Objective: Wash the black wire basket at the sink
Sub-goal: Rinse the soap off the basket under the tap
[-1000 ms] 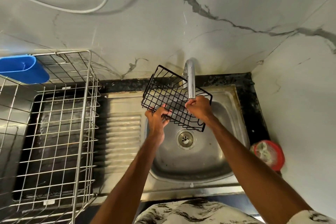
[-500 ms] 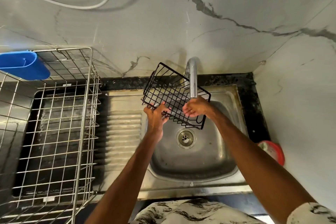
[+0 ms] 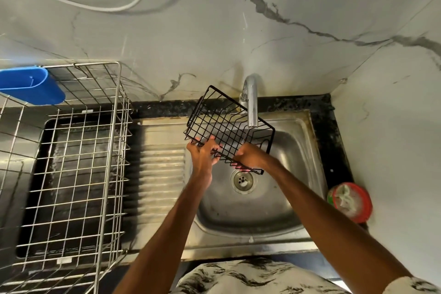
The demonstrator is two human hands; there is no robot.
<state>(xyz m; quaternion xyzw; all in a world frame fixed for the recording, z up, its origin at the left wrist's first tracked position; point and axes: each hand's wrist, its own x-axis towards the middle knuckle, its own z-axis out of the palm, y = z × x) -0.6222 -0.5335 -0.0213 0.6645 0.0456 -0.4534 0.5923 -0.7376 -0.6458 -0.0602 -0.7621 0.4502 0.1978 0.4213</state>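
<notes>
Item: black wire basket (image 3: 222,126), tilted in your two hands above the sink (image 3: 274,210), its far side beneath the tap (image 3: 251,102) spout.
Hidden or unclear: your right hand (image 3: 250,156) grips the near rim, its fingers tucked under the mesh and mostly out of sight; your left hand (image 3: 202,153) curls round the near-left corner, thumb over the wires; whether water runs from the spout is hard to make out; the contents of the red-rimmed tub (image 3: 350,200) are blurred; the steel dish rack (image 3: 112,150) and blue holder (image 3: 31,88) are cut off at the left edge. Surroundings: steel bowl with drain (image 3: 243,179) and ribbed drainboard (image 3: 162,174); black speckled counter (image 3: 334,138); veined marble wall (image 3: 262,31) with a looping white hose (image 3: 119,8).
</notes>
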